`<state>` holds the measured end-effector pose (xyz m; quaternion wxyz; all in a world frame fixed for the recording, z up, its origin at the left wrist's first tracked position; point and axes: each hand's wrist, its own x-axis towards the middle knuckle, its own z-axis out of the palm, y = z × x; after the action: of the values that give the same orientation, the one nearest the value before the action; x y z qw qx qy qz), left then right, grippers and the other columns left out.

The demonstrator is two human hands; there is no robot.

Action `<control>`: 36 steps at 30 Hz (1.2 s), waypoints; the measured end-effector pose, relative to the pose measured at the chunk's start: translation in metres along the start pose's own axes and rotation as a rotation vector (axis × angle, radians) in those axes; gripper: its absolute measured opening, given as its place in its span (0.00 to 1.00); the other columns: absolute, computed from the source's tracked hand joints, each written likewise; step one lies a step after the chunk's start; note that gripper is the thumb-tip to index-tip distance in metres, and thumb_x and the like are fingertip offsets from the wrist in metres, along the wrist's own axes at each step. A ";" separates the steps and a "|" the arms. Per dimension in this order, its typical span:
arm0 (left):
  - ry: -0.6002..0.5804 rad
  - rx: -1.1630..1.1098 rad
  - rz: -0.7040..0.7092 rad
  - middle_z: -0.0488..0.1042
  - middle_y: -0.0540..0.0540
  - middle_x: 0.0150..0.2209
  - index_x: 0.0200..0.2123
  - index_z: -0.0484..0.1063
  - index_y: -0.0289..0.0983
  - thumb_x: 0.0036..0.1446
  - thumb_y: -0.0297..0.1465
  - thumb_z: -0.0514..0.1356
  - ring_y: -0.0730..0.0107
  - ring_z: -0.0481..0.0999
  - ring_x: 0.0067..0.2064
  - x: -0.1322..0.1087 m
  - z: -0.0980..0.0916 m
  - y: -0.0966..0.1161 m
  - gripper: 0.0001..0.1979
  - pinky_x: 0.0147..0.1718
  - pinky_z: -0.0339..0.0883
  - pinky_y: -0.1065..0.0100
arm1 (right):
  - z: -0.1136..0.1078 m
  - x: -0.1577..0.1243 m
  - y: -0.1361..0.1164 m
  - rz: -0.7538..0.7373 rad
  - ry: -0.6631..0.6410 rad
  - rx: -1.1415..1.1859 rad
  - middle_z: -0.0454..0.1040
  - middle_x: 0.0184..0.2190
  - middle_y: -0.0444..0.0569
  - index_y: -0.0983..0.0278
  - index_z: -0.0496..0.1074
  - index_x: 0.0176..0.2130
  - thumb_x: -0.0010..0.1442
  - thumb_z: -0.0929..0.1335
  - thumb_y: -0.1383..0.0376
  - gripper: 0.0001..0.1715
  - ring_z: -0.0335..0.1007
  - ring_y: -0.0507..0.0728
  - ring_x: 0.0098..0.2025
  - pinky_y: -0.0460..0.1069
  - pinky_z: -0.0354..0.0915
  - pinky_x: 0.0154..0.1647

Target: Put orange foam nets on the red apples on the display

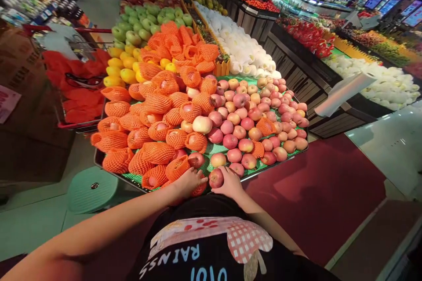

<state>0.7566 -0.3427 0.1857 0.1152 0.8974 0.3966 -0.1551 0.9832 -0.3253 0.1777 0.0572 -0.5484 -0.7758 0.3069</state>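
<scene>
My right hand (231, 183) is closed around a bare red apple (216, 178) at the near edge of the fruit display. Just left of it, my left hand (190, 181) has its fingers bent over an orange foam net (199, 190); whether an apple sits inside that net is hidden. Loose red and pink apples (234, 155) lie on green matting beyond my right hand. On the left side, many apples wear orange foam nets (158, 153). One bare apple (196, 160) rests just beyond my left fingers.
Behind the apples are a heap of orange nets (183, 44), yellow fruit (127, 74), green apples (145, 22) and white-netted fruit (245, 48). A cart (82, 83) holding more orange nets stands at left, near a green stool (92, 189). A plastic bag roll (344, 93) juts out at right.
</scene>
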 end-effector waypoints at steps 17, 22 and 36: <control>0.775 -1.183 -0.288 0.72 0.34 0.58 0.63 0.54 0.35 0.43 0.48 0.73 0.46 0.74 0.60 0.025 -0.071 -0.065 0.51 0.61 0.67 0.46 | -0.003 0.040 0.005 -0.138 0.104 0.251 0.79 0.50 0.54 0.61 0.75 0.57 0.57 0.77 0.55 0.31 0.77 0.64 0.48 0.58 0.74 0.51; 0.787 -1.153 -0.227 0.71 0.36 0.56 0.59 0.54 0.37 0.44 0.47 0.73 0.48 0.75 0.58 0.073 -0.087 -0.049 0.46 0.57 0.69 0.49 | -0.071 0.064 0.063 0.009 0.552 -0.089 0.67 0.66 0.57 0.64 0.70 0.63 0.51 0.66 0.77 0.41 0.58 0.69 0.70 0.65 0.56 0.72; 0.328 -0.193 -0.007 0.61 0.26 0.67 0.73 0.53 0.37 0.55 0.28 0.68 0.36 0.61 0.69 0.214 -0.105 0.008 0.46 0.61 0.63 0.45 | -0.087 0.014 0.141 0.432 0.943 1.037 0.81 0.43 0.52 0.66 0.77 0.45 0.35 0.83 0.55 0.38 0.79 0.62 0.44 0.57 0.75 0.51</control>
<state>0.9181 -0.1683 0.2048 0.1337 0.8941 0.4262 0.0317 1.1300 -0.2473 0.1681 0.5754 -0.6652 -0.2986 0.3705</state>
